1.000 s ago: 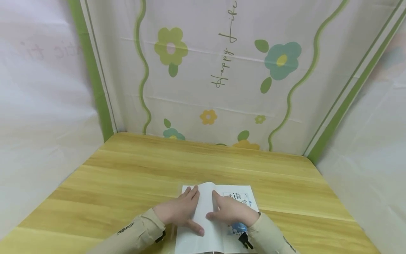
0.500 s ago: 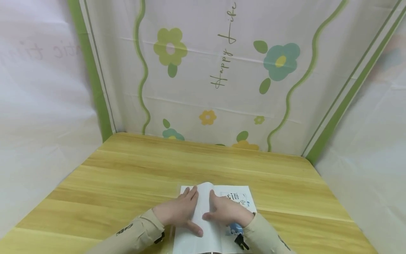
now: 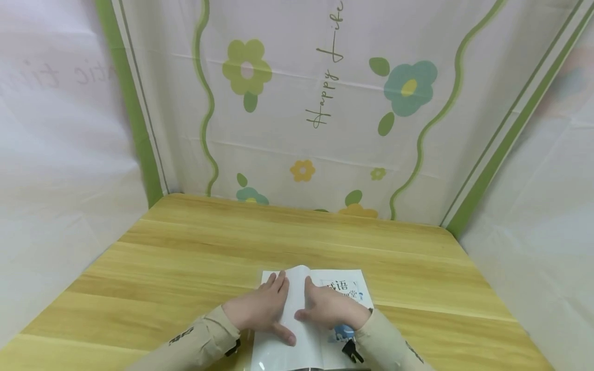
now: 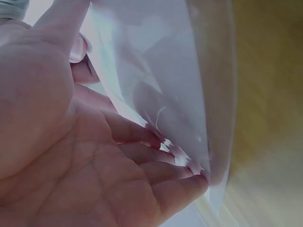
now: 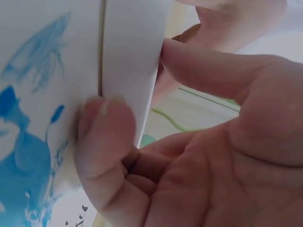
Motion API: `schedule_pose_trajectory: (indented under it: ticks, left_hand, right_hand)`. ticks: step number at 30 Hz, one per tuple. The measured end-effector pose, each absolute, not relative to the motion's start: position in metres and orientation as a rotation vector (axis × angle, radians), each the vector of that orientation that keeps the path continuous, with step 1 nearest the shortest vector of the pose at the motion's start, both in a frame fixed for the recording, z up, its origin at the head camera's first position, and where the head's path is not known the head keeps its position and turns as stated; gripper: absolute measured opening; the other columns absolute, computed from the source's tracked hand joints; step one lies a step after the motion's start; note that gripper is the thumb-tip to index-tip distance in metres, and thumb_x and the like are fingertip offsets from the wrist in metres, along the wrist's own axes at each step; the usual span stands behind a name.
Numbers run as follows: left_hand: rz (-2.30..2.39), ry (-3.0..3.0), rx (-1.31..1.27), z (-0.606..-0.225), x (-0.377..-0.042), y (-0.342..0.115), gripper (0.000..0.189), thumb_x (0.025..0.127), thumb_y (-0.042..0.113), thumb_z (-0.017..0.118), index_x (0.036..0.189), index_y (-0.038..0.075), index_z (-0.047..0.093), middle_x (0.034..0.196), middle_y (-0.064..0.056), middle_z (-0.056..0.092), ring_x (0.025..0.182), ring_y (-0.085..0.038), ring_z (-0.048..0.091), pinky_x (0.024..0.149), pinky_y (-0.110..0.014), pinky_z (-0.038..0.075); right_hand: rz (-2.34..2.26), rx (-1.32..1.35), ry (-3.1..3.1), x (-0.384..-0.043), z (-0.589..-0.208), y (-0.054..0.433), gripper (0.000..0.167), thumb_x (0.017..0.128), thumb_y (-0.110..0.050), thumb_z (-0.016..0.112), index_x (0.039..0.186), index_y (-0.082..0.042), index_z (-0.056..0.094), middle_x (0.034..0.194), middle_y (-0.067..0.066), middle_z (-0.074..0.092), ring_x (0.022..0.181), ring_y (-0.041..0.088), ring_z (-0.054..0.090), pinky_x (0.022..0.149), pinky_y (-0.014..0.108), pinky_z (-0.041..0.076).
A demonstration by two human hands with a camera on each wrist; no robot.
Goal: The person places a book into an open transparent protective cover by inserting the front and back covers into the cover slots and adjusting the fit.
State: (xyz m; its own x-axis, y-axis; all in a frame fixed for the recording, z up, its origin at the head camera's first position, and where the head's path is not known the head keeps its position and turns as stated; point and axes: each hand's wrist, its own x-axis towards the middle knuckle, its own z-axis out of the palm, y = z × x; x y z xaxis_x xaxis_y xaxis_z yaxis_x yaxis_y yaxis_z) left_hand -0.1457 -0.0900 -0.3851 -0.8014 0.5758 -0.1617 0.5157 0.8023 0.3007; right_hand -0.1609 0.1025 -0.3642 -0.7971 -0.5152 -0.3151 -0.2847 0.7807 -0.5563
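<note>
A book (image 3: 290, 355) lies spread on the table, its left page white and bulging toward the fold. Chinese characters (image 3: 342, 286) and a blue picture (image 3: 343, 332) show on the right page. My left hand (image 3: 262, 309) rests on the left page, fingers straight and thumb spread. A clear plastic cover (image 4: 220, 94) extends past the page edge in the left wrist view. My right hand (image 3: 331, 309) lies over the fold. In the right wrist view its index fingertip (image 5: 106, 118) presses by the crease, while the thumb (image 5: 189, 61) touches the raised page's edge.
The wood-grain table (image 3: 185, 257) reaches back to a hanging white cloth (image 3: 278, 129) printed with flowers. More white cloth (image 3: 69, 180) hangs along both sides. A black buckle (image 3: 351, 351) hangs from the right cuff over the book.
The head view has shifted slightly, so the book and hands appear a little further left. Both hands keep nearly the same places on the book.
</note>
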Motion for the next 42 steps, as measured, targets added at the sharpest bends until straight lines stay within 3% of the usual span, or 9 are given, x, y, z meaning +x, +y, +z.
schedule_pose_trajectory:
  ticks: [1,4,8,11,32,39,42]
  left_hand:
    - [0.352,2.744,0.844,-0.385,-0.1459,-0.0898,0.125,0.069,0.071,0.073,0.147,-0.015,0.026,0.153,-0.034,0.022,0.138,-0.05,0.024,0.112,-0.051,0.029]
    - [0.352,2.742,0.845,-0.3843,-0.1462,-0.0895,0.124,0.069,0.07,0.073,0.146,-0.016,0.027,0.152,-0.035,0.022,0.138,-0.05,0.024,0.111,-0.051,0.03]
    - [0.358,2.746,0.844,-0.3835,-0.1467,-0.089,0.124,0.069,0.069,0.074,0.145,-0.017,0.027,0.151,-0.036,0.022,0.138,-0.051,0.024,0.111,-0.051,0.03]
    - [0.362,2.748,0.845,-0.3825,-0.1468,-0.089,0.124,0.069,0.069,0.075,0.145,-0.017,0.027,0.151,-0.036,0.022,0.138,-0.051,0.024,0.111,-0.052,0.03]
    - [0.356,2.723,0.838,-0.3829,-0.1453,-0.0902,0.125,0.07,0.071,0.072,0.147,-0.015,0.025,0.153,-0.034,0.021,0.14,-0.048,0.023,0.112,-0.05,0.029]
    - [0.361,2.727,0.822,-0.3819,-0.1441,-0.0905,0.126,0.069,0.069,0.074,0.146,-0.016,0.025,0.153,-0.034,0.02,0.14,-0.049,0.022,0.112,-0.05,0.028]
    - [0.359,2.732,0.819,-0.3812,-0.1433,-0.0904,0.126,0.068,0.069,0.074,0.146,-0.017,0.025,0.153,-0.034,0.02,0.14,-0.048,0.022,0.112,-0.05,0.028]
  right_hand:
    - [-0.709,-0.589,2.492,-0.1611,-0.3641,0.1032,0.09,0.092,-0.029,0.07,0.149,0.016,0.016,0.119,0.032,0.059,0.054,0.021,0.06,0.051,0.033,0.053]
    - [-0.744,-0.569,2.443,-0.1618,-0.3645,0.1048,0.088,0.095,-0.028,0.066,0.15,0.014,0.012,0.091,0.021,0.065,0.042,0.017,0.051,0.041,0.031,0.047]
    - [-0.77,-0.545,2.407,-0.1614,-0.3638,0.1051,0.086,0.096,-0.027,0.063,0.151,0.012,0.009,0.057,0.004,0.053,0.037,0.011,0.04,0.037,0.027,0.038]
    - [-0.786,-0.537,2.395,-0.1601,-0.3625,0.105,0.087,0.096,-0.026,0.063,0.151,0.012,0.008,0.05,0.0,0.047,0.036,0.011,0.037,0.036,0.026,0.035]
    - [-0.727,-0.599,2.466,-0.1578,-0.3646,0.1012,0.087,0.095,-0.027,0.066,0.15,0.015,0.013,0.058,0.003,0.052,0.038,0.01,0.041,0.037,0.026,0.039]
    - [-0.687,-0.626,2.505,-0.1577,-0.3672,0.0993,0.088,0.094,-0.028,0.067,0.148,0.017,0.014,0.063,0.004,0.054,0.039,0.011,0.044,0.041,0.027,0.045]
    - [-0.667,-0.638,2.525,-0.1579,-0.3674,0.0982,0.088,0.093,-0.029,0.068,0.148,0.018,0.016,0.074,0.013,0.062,0.045,0.013,0.05,0.051,0.028,0.05]
